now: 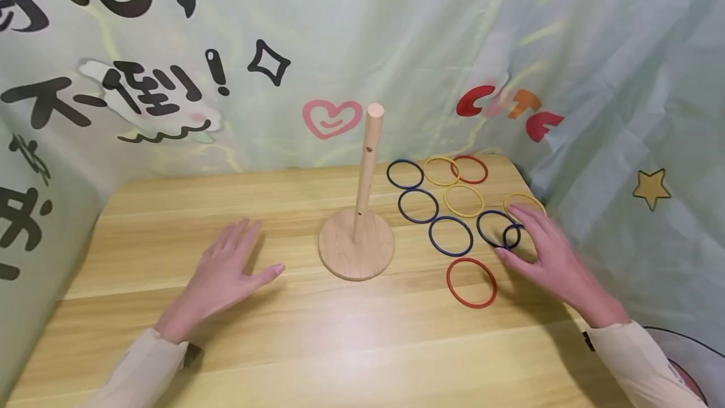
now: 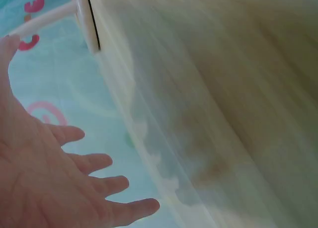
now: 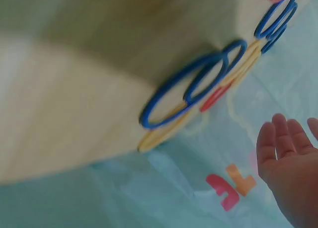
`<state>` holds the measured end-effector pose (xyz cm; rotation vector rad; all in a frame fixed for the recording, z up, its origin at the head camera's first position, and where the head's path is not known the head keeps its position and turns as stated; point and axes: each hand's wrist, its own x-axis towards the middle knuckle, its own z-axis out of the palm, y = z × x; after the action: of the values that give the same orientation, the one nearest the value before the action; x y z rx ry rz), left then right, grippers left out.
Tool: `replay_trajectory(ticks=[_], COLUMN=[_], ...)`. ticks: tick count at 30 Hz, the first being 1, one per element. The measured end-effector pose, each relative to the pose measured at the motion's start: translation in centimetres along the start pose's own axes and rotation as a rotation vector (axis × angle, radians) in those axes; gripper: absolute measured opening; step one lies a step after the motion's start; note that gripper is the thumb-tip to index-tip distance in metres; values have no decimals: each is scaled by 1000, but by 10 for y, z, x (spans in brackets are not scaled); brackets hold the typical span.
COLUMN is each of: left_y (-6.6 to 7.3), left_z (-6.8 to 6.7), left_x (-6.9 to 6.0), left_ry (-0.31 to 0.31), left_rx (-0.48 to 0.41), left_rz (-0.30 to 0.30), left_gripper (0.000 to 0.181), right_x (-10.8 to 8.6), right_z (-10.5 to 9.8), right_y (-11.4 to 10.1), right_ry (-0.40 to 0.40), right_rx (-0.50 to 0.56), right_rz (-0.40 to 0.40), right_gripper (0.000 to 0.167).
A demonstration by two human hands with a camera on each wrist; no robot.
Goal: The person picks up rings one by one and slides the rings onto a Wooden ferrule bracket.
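Near right fingers (image 1: 537, 221), blue rings (image 1: 478, 225)

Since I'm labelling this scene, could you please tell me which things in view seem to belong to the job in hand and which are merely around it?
Likely the job's:
blue rings, red rings and yellow rings, by the right hand
wooden stand, between right hand and left hand

Merely around it:
table
printed fabric behind

Wooden stand (image 1: 365, 181): pale round base, peg upright, small holes in it. Thin blue rings (image 1: 449, 217), yellow rings (image 1: 460, 184), red rings (image 1: 447, 279) lie flat right of it; back yellow-red pair overlaps.
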<state>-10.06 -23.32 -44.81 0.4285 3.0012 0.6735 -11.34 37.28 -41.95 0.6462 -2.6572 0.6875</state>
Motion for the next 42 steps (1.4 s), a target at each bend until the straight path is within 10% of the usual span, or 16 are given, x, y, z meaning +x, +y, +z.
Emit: replay_trajectory(ticks=[10, 26, 42], left_y=[23, 47, 57], left_z=[24, 42, 37], left_x=[23, 54, 78], left_ry=[13, -162, -219], left_rx=[-69, 3, 51], left_rz=[56, 93, 149], left_gripper=[113, 122, 114], right_x=[-9, -31, -26], right_z=[19, 38, 43], right_y=[-14, -27, -34], right_ry=[-122, -220, -264], right_rx=[164, 296, 55], right_rz=[142, 301, 432], right_gripper=[60, 39, 13])
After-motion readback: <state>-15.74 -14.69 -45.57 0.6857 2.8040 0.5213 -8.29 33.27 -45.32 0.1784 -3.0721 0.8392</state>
